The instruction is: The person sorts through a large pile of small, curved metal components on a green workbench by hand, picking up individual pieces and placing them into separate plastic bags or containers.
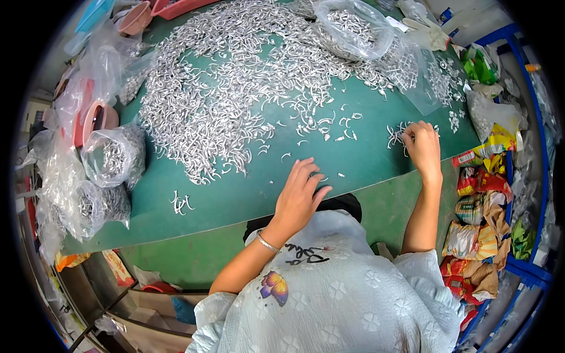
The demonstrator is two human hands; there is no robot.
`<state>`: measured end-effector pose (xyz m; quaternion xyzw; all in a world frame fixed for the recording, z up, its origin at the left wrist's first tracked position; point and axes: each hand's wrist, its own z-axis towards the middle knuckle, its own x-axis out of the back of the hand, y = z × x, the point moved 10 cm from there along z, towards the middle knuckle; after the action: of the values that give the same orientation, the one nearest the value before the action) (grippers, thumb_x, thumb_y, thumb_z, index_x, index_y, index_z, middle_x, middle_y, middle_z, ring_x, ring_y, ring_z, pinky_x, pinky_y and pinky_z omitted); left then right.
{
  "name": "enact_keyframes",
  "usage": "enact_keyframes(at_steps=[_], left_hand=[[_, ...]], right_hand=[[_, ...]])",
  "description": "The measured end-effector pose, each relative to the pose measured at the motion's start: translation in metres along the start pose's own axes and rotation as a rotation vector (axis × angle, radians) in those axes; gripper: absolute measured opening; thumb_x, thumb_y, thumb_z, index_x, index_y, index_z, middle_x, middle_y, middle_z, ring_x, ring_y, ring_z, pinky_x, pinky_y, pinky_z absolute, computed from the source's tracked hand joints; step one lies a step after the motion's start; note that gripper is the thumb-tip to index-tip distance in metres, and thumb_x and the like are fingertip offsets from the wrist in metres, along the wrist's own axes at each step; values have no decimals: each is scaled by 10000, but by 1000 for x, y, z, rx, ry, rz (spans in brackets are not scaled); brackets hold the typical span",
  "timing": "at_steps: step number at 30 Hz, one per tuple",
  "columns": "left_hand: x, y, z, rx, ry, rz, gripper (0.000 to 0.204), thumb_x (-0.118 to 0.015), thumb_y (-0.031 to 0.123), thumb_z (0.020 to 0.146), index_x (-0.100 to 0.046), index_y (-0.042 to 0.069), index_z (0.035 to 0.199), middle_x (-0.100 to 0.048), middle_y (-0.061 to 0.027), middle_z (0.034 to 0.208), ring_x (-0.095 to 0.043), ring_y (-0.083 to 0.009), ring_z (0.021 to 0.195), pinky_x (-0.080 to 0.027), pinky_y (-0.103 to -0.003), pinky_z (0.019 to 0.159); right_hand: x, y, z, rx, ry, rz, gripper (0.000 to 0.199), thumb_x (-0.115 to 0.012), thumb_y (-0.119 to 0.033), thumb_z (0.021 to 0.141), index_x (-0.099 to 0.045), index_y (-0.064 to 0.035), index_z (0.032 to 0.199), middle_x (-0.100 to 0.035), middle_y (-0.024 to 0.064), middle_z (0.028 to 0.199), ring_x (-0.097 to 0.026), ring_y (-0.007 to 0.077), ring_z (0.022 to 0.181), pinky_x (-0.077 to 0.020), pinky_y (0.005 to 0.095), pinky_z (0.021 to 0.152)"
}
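Note:
A wide heap of small curved silver metal pieces (206,112) covers much of the green table (235,203). My left hand (299,197) is over the table's near edge, its fingers stretched and apart. Beside its fingertips lie a few loose pieces, one (341,175) just to the right. Farther right, my right hand (422,147) bends down with fingers pinched together at a small cluster of metal pieces (395,136). What the pinch holds, if anything, is hidden behind the fingers. Another little group of curved pieces (181,203) lies at the near left.
Clear plastic bags of metal parts (115,156) stand along the left edge, near a pink basket (100,120). An open plastic bag (353,29) of pieces sits at the back. Right of the table, colourful packages (471,238) are stacked by a blue metal rack (524,267).

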<state>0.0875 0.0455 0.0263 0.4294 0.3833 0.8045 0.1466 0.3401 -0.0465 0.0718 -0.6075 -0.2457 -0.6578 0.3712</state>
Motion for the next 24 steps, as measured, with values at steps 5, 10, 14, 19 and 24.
enact_keyframes(at_steps=[5,10,14,19,24], left_hand=[[1,-2,-1,-4,23,-8,167,-702,44,816,-615,7,954,-555,-131,1066,-537,-347,1164,-406,-502,1048],[1,-2,3,-9,16,-30,132,-686,21,822,-624,1,936,-556,-134,1065,-548,-345,1147,-421,-492,1035],[2,-3,0,-14,19,-16,211,-696,24,815,-604,-3,1003,-555,-135,1072,-547,-350,1146,-425,-488,1029],[5,-9,-3,122,75,-108,503,-730,44,792,-495,-10,1234,-530,-165,1257,-502,-368,1209,-419,-481,1031],[0,4,7,34,-45,101,584,-694,120,836,-434,-1,1345,-430,-171,1410,-398,-360,1322,-337,-494,1090]], right_hand=[[-26,-101,26,329,139,374,185,-722,-141,785,-648,-40,922,-585,120,929,-539,309,935,-409,418,797],[-58,-117,43,276,112,347,132,-720,-141,794,-632,-63,856,-580,83,906,-525,279,919,-375,400,788],[-33,-114,30,206,71,486,116,-693,-105,808,-593,-53,783,-600,79,786,-551,292,815,-380,407,742],[-30,-140,-12,313,-155,547,106,-691,-102,804,-605,-53,765,-624,69,753,-578,281,762,-398,402,739],[-47,-142,0,336,-223,774,123,-688,-95,819,-621,3,854,-614,109,817,-554,291,784,-452,380,785]])
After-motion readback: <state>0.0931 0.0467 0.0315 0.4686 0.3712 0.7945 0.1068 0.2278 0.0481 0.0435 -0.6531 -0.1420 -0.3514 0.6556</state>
